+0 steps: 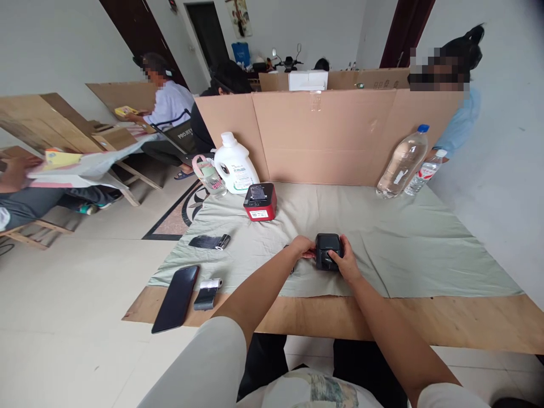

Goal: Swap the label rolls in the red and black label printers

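Both hands are on a small black boxy plastic device [328,250] that sits on the pale green cloth [403,249] covering the wooden table [467,323], near the middle of the near edge of the cloth. The left hand [302,246] grips its left side with curled fingers, and the right hand [345,263] wraps the right side, its thumb across the front face; neither hand is slack. A similar red and black box with a white label [259,201] stands further back, well apart, beside a white plastic jug [235,164] and a small clear cup [209,175]. Off to the left lie a black smartphone [176,298] reaching over the cloth edge onto the bare wood, a black roll with a white core [207,293] and a flat black strip [209,242]. The likely trouble, as I judge it: the device rests on loose, wrinkled cloth, so a hard press or pull could drag the fabric and slide the device toward the table edge, or a thumb could slip off the smooth casing
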`<state>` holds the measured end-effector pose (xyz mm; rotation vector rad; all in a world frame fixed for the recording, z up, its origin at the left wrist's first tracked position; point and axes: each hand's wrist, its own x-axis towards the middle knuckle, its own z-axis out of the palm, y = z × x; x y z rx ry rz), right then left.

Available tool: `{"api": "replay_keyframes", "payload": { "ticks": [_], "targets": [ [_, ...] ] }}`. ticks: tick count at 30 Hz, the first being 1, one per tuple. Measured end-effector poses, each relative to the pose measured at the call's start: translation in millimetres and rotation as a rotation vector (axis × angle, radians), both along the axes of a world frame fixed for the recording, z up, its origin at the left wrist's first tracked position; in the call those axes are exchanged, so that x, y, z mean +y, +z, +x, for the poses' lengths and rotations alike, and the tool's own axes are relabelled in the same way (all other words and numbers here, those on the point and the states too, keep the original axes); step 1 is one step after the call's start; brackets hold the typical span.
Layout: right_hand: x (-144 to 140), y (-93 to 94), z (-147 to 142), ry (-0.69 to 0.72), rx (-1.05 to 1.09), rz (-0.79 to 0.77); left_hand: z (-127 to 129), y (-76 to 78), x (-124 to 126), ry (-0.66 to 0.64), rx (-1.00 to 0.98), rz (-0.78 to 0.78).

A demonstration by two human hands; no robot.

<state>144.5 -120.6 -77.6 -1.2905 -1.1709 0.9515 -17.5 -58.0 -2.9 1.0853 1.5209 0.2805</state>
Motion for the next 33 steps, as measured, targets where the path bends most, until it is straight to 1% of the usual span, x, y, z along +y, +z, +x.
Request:
{"api": "replay_keyframes", "payload": {
  "ticks": [4,6,9,10,11,12,13,14,15,16,17,18,19,22,24,26,28,31,33],
  "targets": [
    [-4.5,-1.6,1.5,0.049,0.14,0.022,-2.1,3.2,-3.3,0.042,-0.045,-0.013],
    [-5.5,-2.6,2.4,0.075,0.164,0.024,-3.8,3.0,-3.7,0.048,-0.064,-0.01],
    [-5.6,-3.7,2.7,0.072,0.185,0.03,-5.3,1.2,-4.4,0.048,-0.079,-0.005],
    [-5.5,-3.8,2.5,0.064,0.191,0.035,-5.4,0.4,-5.0,0.055,-0.078,0.035],
    [-5.4,-3.9,2.2,0.057,0.199,0.04,-5.1,-0.3,-5.8,0.058,-0.075,0.113],
    [-5.3,-3.9,2.0,0.051,0.207,0.044,-4.6,-1.1,-6.5,0.044,-0.071,0.229],
    [-5.3,-3.9,1.8,0.046,0.214,0.047,-4.0,-1.8,-7.0,-0.002,-0.07,0.372],
    [-5.2,-3.9,1.7,0.043,0.222,0.046,-3.2,-2.4,-7.3,-0.084,-0.071,0.519],
    [-5.1,-4.2,1.7,0.043,0.231,0.044,-2.6,-2.9,-7.0,-0.188,-0.071,0.642],
    [-4.9,-4.6,1.9,0.047,0.242,0.04,-2.0,-3.4,-6.2,-0.295,-0.067,0.719],
    [-4.7,-5.3,2.1,0.049,0.252,0.039,-1.7,-3.7,-4.9,-0.381,-0.054,0.757],
    [-4.4,-6.3,2.3,0.053,0.26,0.04,-1.7,-4.0,-3.2,-0.437,-0.033,0.766],
    [-4.1,-7.6,2.6,0.057,0.265,0.044,-2.0,-4.2,-1.1,-0.465,-0.011,0.761],
    [-2.5,-12.4,3.2,0.072,0.256,0.063,-4.5,-3.1,5.5,-0.492,0.006,0.741],
    [-1.1,-15.6,3.6,0.085,0.244,0.074,-6.2,-0.3,9.1,-0.478,-0.012,0.738],
    [0.2,-17.9,4.1,0.095,0.236,0.082,-5.8,4.1,11.8,-0.419,-0.001,0.744],
    [0.8,-18.2,4.9,0.111,0.219,0.078,-2.6,9.1,13.6,-0.345,0.056,0.775],
    [0.2,-12.1,7.3,0.106,0.129,0.054,6.3,14.9,15.5,-0.236,0.195,0.805],
    [-0.1,-2.5,10.0,0.047,0.012,0.026,12.1,16.0,16.8,-0.171,0.246,0.777]
  ]
}}
